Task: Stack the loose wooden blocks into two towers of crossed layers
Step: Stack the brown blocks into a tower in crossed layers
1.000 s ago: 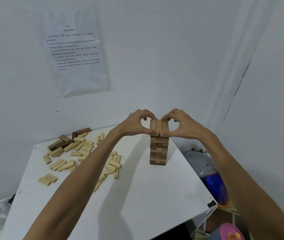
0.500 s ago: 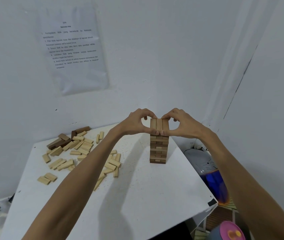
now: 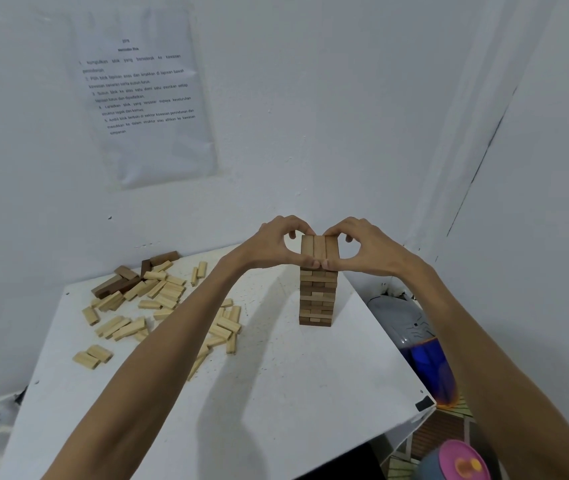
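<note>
Two hands met at the head of a single tower, which stood near the far right edge of the white table. The left hand and the right hand each curled around the top layer — three pale blocks side by side — with thumbs pressed on its near end, fingers arched over the far end, and thumb tips almost touching. Below it, layers of light and dark wood crossed one another. Loose blocks lay scattered well apart on the table's left side, with a few dark blocks nearest the wall. One printed sheet hung on the wall above.
</note>
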`<state>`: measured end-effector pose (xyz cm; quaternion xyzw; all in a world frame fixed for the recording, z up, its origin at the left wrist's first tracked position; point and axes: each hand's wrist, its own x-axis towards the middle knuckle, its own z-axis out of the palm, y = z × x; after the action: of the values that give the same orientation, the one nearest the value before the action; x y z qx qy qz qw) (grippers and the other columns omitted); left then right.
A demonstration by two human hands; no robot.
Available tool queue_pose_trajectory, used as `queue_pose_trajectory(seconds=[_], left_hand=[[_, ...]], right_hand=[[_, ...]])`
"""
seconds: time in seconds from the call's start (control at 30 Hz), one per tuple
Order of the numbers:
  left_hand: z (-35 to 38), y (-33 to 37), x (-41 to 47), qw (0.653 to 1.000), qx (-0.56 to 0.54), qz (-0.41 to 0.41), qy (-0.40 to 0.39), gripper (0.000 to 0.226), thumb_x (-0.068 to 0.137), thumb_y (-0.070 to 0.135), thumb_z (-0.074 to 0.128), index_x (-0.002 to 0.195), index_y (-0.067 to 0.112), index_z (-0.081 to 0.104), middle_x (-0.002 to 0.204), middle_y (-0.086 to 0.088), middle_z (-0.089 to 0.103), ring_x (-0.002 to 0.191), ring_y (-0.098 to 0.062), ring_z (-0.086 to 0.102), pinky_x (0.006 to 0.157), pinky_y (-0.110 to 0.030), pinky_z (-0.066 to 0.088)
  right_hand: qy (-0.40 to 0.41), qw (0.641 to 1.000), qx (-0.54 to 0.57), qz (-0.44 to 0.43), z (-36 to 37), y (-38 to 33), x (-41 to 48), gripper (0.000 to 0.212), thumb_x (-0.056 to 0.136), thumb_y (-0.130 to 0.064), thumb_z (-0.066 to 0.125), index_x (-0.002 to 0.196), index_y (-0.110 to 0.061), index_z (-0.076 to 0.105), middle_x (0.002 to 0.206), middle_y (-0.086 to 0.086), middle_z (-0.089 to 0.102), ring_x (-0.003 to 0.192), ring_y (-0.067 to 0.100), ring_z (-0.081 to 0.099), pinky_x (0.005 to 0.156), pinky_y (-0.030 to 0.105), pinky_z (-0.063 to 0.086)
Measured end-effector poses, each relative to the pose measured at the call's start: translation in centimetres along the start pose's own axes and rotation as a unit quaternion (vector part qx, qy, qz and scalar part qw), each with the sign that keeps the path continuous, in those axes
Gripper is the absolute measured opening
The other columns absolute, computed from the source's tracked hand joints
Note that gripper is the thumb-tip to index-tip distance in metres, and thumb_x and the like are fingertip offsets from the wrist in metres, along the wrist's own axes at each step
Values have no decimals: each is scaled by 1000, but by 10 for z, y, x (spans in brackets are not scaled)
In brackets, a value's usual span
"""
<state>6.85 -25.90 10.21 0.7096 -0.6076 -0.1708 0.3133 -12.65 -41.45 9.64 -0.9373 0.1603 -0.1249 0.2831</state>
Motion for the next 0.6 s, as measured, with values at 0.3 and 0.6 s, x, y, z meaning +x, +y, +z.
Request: queue_pose_trajectory(seconds=[0.3,0.6], left_hand=[[1,-1,1,1000,-2,-10,-1,69,56,72,74,113,36,64,117,23,58,107,-7,52,100,-42,43],[3,-2,-2,999,-19,-45,-16,70,61,56,82,125,33,61,108,25,52,111,-3,49,91,-21,40]], right_hand=[[0,1000,3,10,5,9,1,61,80,-56,79,133,-36,56,124,-20,53,106,6,48,84,20,38],[-3,1000,6,16,6,8,0,62,81,-57,77,135,-38,54,126,-19,55,107,5,50,85,21,39]])
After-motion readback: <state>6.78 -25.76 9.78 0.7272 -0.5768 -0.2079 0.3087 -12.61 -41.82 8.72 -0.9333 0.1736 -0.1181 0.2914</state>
